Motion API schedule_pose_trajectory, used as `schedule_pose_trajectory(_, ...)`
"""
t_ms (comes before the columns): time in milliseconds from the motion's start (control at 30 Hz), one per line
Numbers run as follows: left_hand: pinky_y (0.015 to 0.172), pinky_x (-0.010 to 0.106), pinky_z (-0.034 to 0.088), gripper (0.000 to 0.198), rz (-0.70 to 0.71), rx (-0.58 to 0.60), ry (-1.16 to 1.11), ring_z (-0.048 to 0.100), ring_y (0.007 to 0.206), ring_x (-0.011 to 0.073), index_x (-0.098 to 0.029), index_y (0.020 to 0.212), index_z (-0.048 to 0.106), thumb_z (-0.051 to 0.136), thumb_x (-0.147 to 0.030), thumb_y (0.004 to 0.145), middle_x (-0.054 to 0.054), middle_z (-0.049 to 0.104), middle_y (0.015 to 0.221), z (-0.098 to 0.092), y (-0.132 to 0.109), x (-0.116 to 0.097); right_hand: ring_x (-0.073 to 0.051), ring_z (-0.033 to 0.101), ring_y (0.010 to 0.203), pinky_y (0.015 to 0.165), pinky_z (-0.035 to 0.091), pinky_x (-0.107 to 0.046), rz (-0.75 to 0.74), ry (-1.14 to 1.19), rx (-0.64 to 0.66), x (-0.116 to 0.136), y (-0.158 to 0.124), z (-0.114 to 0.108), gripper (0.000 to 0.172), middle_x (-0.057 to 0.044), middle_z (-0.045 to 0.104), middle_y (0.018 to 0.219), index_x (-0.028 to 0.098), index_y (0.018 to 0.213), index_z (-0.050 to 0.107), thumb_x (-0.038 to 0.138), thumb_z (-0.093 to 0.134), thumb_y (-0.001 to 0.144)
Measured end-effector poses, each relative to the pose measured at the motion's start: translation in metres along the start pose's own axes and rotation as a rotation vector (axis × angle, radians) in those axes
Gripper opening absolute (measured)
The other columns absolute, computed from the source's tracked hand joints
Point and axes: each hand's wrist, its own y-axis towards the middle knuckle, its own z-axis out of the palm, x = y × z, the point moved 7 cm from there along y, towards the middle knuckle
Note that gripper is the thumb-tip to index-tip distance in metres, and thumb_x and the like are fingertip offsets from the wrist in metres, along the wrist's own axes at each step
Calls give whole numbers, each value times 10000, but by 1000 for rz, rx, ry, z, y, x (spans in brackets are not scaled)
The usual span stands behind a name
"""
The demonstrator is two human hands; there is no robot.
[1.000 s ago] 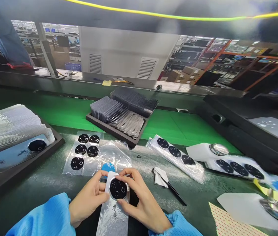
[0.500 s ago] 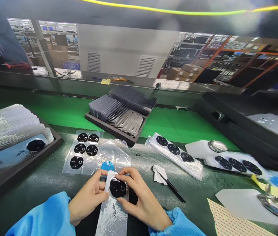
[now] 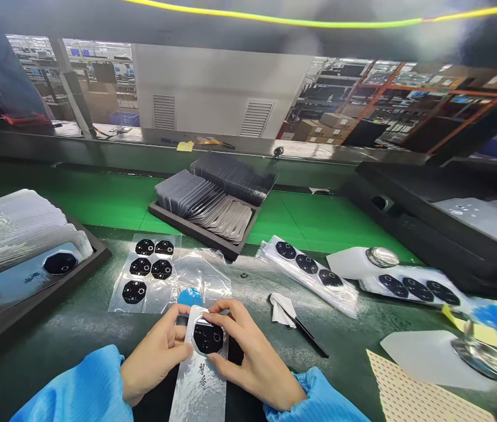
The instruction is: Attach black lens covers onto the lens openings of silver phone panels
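Observation:
A silver phone back cover (image 3: 198,375) lies lengthwise in front of me on the dark mat. Its black octagonal camera lens piece (image 3: 208,338) sits at the cover's far end. My left hand (image 3: 154,354) grips the cover's left edge with thumb and fingers beside the lens piece. My right hand (image 3: 248,357) pinches around the lens piece, thumb below it and fingers curled over its top and right side. Both wrists wear blue sleeves.
A clear sheet with several black lens pieces (image 3: 145,272) lies just beyond my hands. More lens strips (image 3: 307,269) lie to the right, near a white cloth and black stick (image 3: 295,319). A tray of silver covers (image 3: 20,258) sits left; another tray (image 3: 213,202) stands on the green belt.
My hands and the cover stay nearly still; the right fingers shift slightly around the lens piece. The view has drifted a little.

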Motion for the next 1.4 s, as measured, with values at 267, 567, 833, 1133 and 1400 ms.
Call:
schedule_pose_trajectory(267,783,316,423,493,35,37,70,614,875,189,-223,1337,338,545,-262,891,60,641,1068,3,-1,5,-261,524,1168,957,501,-420,-33,-103,20,4,-2,-1,607,-90,517,1254,290,1290,508,119,753,761)
schedule_pose_trajectory(567,1052,369,312,406,98,-101,399,494,1202,240,-254,1373,343,394,-398,996,73,539,1310,1,-6,9,-265,550,1067,855,554,-419,-33,-195,-29,14,-3,3,608,-90,562,1178,244,1187,563,59,821,668)
schedule_pose_trajectory(833,998,352,373,418,173,-134,273,543,1085,251,-243,1294,449,563,-384,918,57,612,1119,-5,-3,14,-255,558,1010,773,567,-393,-52,-183,-94,18,-3,4,614,-80,558,1148,266,1189,542,69,815,676)
schedule_pose_trajectory(1133,860,293,417,405,171,-132,259,567,890,196,-222,1284,475,529,-433,942,11,611,872,-7,0,18,-263,557,1034,850,545,-412,-36,-95,-88,10,-3,5,550,-93,541,1209,261,1163,578,206,846,685)
schedule_pose_trajectory(1400,782,294,451,459,123,-137,90,620,820,190,-187,1233,493,536,-519,920,41,664,894,-3,-1,-4,-138,582,587,568,492,-283,362,425,-48,-30,-6,14,376,15,549,724,191,1213,557,448,497,945)
